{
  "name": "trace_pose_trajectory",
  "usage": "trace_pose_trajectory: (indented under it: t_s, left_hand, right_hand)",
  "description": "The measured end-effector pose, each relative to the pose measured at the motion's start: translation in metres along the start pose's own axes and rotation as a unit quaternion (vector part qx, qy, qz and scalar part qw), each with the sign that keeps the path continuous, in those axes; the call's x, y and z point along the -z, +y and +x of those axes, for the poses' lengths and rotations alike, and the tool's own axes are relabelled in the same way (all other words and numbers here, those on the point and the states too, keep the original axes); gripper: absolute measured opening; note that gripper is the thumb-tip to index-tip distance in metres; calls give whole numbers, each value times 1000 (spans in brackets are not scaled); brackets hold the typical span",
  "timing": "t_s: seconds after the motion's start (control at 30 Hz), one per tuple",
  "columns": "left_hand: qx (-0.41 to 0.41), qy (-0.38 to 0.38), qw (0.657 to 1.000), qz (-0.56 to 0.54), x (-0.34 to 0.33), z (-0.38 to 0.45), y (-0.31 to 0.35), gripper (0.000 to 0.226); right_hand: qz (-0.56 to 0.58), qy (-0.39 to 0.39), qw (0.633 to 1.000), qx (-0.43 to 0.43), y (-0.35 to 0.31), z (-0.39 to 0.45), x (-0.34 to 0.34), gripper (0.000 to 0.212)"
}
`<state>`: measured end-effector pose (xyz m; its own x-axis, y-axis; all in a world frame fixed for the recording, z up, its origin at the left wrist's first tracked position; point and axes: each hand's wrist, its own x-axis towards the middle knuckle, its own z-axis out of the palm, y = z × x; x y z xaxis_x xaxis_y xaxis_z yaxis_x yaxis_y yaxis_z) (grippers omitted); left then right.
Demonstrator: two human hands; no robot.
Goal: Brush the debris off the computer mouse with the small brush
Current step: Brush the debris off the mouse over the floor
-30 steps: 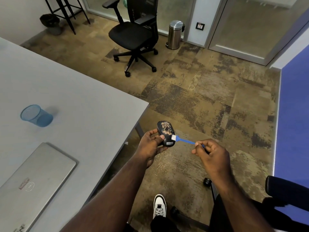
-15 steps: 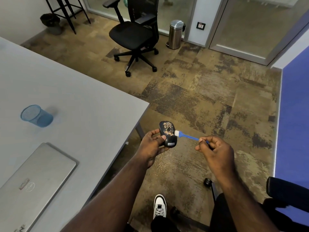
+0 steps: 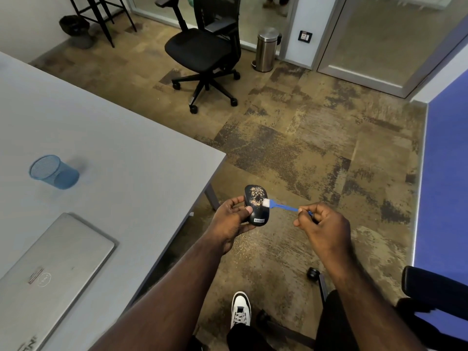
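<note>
Below the centre of the frame, beyond the table (image 3: 152, 153) corner, the left hand (image 3: 231, 219) grips the computer mouse (image 3: 256, 205) by its sides, thumb on the left edge. The right hand (image 3: 321, 224) pinches the small brush (image 3: 278, 205) at its handle end, white bristles touching the debris (image 3: 255, 195). The mouse seems light, rigid and smooth, so a side grip looks safest; the brush seems thin and flexible.

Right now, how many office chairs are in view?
2. One black office chair stands across the floor by the glass wall; only an armrest and wheel of the second chair show at lower right.
</note>
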<state>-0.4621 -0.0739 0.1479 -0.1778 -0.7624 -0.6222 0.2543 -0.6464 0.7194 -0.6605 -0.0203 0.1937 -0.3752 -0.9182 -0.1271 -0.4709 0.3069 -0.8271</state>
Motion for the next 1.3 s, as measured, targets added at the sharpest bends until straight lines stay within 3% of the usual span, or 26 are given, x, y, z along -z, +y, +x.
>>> trace_pose_trajectory:
  t_s: [0.1, 0.3, 0.47, 0.67, 1.13, 1.2, 1.3]
  left_hand:
    - [0, -3, 1000, 6, 0, 0, -1, 32]
    - [2, -3, 1000, 7, -1, 0, 0, 33]
    - [5, -11, 1000, 21, -1, 1, -2, 36]
    - [3, -12, 1000, 21, -1, 1, -2, 34]
    - [2, -30, 999, 33, -1, 1, -3, 34]
    - [2, -31, 999, 36, -1, 1, -3, 34]
    - [0, -36, 999, 41, -2, 1, -2, 34]
  right_hand:
    - [13, 27, 999, -15, -2, 4, 4, 6]
    - [32, -35, 999, 25, -4, -2, -1, 7]
    - [-6, 20, 1000, -16, 0, 8, 2, 5]
    - [5, -25, 1000, 11, -6, 5, 1, 14]
    - [-31, 22, 999, -8, -6, 19, 6, 6]
    - [-37, 37, 999, 15, -6, 21, 7, 10]
    - [-104, -4, 991, 80, -7, 20, 8, 10]
